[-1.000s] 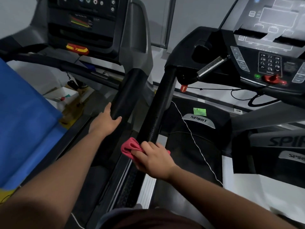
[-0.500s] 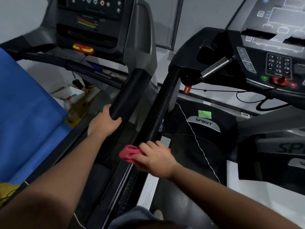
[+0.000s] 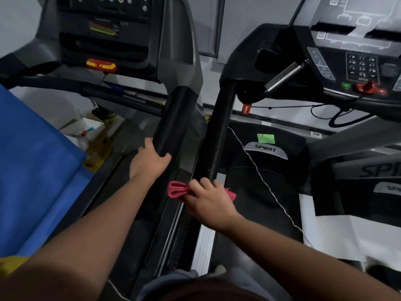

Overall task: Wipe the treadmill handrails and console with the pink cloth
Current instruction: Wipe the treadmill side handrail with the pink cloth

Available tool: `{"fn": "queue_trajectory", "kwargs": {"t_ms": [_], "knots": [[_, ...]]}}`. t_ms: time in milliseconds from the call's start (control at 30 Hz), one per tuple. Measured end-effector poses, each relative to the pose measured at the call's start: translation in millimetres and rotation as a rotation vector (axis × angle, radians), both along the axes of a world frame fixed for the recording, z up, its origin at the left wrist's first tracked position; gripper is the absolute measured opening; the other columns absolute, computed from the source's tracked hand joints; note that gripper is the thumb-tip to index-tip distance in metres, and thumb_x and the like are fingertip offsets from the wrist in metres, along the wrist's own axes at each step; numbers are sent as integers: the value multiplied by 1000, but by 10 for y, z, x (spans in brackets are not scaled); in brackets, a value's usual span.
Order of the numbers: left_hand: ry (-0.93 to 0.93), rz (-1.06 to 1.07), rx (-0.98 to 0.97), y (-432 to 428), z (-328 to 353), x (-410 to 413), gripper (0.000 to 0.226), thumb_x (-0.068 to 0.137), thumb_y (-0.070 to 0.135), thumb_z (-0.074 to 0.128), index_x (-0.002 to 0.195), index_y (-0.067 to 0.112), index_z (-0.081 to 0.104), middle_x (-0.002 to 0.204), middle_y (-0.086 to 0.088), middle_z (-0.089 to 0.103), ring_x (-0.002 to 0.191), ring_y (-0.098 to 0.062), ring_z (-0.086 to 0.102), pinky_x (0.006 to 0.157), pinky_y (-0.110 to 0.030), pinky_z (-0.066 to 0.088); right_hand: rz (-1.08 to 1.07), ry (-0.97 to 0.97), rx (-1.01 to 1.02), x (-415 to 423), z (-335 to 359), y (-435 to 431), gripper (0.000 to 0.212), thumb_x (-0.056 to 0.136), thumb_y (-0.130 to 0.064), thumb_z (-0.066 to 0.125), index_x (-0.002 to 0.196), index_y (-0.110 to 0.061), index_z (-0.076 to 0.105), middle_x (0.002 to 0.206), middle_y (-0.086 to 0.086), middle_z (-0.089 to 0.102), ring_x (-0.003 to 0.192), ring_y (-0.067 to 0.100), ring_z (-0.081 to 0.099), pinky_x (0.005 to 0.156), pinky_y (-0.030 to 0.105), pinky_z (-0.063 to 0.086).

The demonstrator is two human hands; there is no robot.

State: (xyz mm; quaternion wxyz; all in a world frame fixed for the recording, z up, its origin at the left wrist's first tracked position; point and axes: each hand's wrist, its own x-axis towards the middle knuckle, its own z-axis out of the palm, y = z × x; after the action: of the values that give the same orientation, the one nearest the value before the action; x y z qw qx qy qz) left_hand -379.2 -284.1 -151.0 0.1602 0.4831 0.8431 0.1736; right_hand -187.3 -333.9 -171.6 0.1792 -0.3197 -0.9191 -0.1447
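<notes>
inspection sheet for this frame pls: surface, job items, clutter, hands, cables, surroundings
Surface: black handrail of the right treadmill, under the cloth at its near end; wet or dry cannot be told.
Job's things: pink cloth bunched on that handrail; right console and left console untouched now.
Clutter: green sticker on the motor cover; white box and cardboard on the floor at left.
Hands: right hand grips the cloth on the rail; left hand holds the neighbouring treadmill's handrail.
Cables: black safety cord with red clip hangs below the right console; thin white cord crosses the belt.
Surroundings: blue sheet at left, white wall behind.
</notes>
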Motion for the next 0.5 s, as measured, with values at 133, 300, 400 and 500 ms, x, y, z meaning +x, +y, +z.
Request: {"fn": "queue_trajectory", "kwargs": {"t_ms": [133, 300, 400, 500], "knots": [[6, -15, 3, -15, -9, 3, 61, 89, 43, 53, 138, 16, 28, 121, -17, 51, 97, -36, 57, 69, -36, 41, 48, 100, -25, 308, -89, 50, 24, 86, -41, 56, 92, -18, 57, 83, 5, 54, 66, 24, 51, 54, 29, 37], [3, -8, -4, -28, -9, -4, 68, 88, 43, 57, 142, 15, 25, 124, -19, 51, 105, -37, 56, 72, -38, 42, -177, -3, -39, -101, 39, -4, 25, 75, -41, 64, 87, -19, 69, 83, 4, 56, 68, 25, 51, 57, 34, 39], [-58, 8, -21, -26, 10, -20, 79, 83, 44, 67, 143, 18, 23, 128, -17, 50, 111, -36, 54, 80, -40, 44, -217, -212, -25, -407, 60, -140, 28, 67, -43, 72, 81, -19, 75, 84, 4, 60, 73, 25, 53, 60, 37, 43], [-100, 7, -29, -37, 7, -43, 85, 80, 44, 71, 144, 20, 22, 133, -16, 48, 115, -36, 52, 86, -42, 45, -146, -270, -11, -376, 62, -208, 24, 64, -45, 71, 78, -26, 76, 92, 3, 61, 79, 26, 52, 62, 37, 42]]}}
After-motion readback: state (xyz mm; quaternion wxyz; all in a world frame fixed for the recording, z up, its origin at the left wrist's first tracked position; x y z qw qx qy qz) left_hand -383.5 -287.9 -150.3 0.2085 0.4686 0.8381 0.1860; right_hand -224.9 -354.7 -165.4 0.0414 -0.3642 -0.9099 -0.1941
